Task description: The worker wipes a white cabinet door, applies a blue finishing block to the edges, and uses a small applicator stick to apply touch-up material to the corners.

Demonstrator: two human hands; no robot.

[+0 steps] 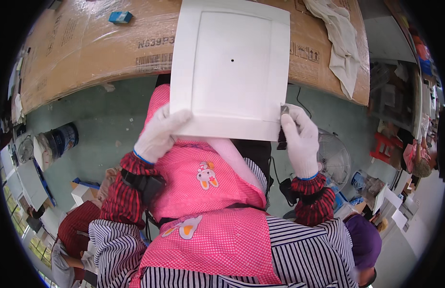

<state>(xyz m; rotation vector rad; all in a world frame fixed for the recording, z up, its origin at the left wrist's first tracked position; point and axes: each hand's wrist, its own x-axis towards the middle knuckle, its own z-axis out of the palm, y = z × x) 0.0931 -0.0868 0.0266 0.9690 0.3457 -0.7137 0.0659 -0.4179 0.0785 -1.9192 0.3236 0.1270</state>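
Note:
A white cabinet-door-like panel [234, 86] with a recessed middle and a small dark hole is tilted up in front of me, its lower part over my lap. My left hand [161, 132], in a white knit glove, grips the panel's lower left corner, thumb on the face. At the lower right edge, my gloved right hand [300, 137] pinches a thin dark strip [283, 137] against the panel. What the strip is made of cannot be made out. Fingers behind the panel are hidden.
Beyond the panel lies a large film-wrapped cardboard surface [97, 53] bearing a small blue block [120, 17] and a white cloth [340, 45]. A fan [333, 158] stands on the floor at right, a dark blue bucket [64, 139] at left. Other people [78, 230] sit nearby.

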